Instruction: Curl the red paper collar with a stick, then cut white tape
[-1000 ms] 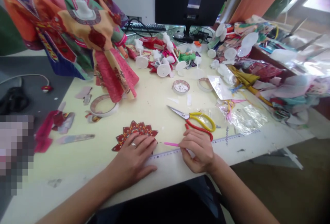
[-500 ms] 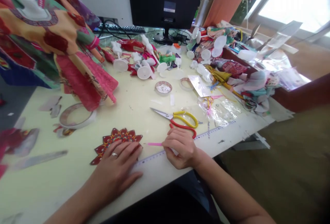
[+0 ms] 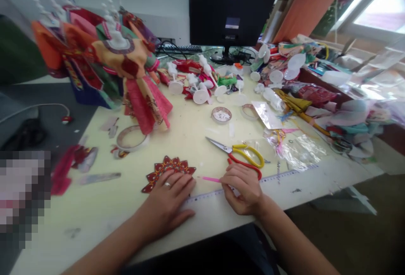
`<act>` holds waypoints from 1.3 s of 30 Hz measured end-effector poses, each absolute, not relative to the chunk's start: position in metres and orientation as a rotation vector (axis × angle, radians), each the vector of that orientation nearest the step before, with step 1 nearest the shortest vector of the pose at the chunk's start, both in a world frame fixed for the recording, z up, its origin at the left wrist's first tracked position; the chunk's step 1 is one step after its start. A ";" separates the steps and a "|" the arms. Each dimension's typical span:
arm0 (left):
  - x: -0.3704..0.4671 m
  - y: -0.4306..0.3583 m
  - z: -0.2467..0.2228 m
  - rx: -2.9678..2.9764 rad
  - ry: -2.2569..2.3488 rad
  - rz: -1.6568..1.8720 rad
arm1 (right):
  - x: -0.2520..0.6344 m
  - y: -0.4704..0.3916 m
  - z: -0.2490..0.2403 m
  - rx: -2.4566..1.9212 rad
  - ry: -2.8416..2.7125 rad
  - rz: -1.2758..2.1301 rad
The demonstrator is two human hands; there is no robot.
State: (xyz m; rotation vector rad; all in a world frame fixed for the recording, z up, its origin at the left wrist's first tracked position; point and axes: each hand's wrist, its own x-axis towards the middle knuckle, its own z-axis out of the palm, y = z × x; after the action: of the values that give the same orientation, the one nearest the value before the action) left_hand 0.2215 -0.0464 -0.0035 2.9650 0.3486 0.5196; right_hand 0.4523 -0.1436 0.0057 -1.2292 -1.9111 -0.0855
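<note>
My left hand [image 3: 167, 201] lies flat, fingers spread, on a red and gold flower-shaped paper cutout [image 3: 169, 166] near the front edge of the pale yellow table [image 3: 186, 136]. A ring shows on one finger. My right hand [image 3: 243, 188] is curled around a thin pink stick [image 3: 209, 179] whose tip points left toward the cutout. Both hands rest beside a ruler strip [image 3: 278, 176] along the table's front edge. Red and yellow scissors [image 3: 242, 153] lie just behind my right hand.
Colourful paper costume figures [image 3: 107, 64] stand at the back left. A tape roll [image 3: 132, 138], a small round tin [image 3: 221, 115], white plastic stands [image 3: 202, 85], clear wrappers [image 3: 300, 146] and paper scraps litter the table. A dark monitor [image 3: 232, 9] stands behind.
The camera swung right and then back left; my hands stay in place, the left on the cutout and the right on the pink stick.
</note>
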 end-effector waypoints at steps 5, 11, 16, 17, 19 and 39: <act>0.222 -0.047 0.001 2.968 0.353 0.469 | 0.451 -0.143 0.007 -1.216 -1.892 -0.072; 0.221 -0.048 0.002 2.952 0.362 0.402 | 0.450 -0.142 0.008 -1.200 -1.893 -0.066; 0.220 -0.048 0.004 2.962 0.374 0.394 | 0.451 -0.142 0.007 -1.200 -1.893 -0.055; 0.221 -0.048 0.004 2.965 0.374 0.406 | 0.451 -0.142 0.006 -1.200 -1.892 -0.055; 0.221 -0.048 0.003 2.966 0.374 0.433 | 0.451 -0.143 0.007 -1.199 -1.891 -0.055; 0.195 -0.042 0.029 2.868 0.144 1.205 | 0.451 -0.141 0.017 -1.149 -1.932 -0.182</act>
State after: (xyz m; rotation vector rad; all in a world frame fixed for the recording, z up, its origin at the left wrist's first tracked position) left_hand 0.1951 -0.0422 0.0289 2.8679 0.1445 1.2046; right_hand 0.4506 -0.1410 0.0171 -1.1488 -1.9323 -0.1817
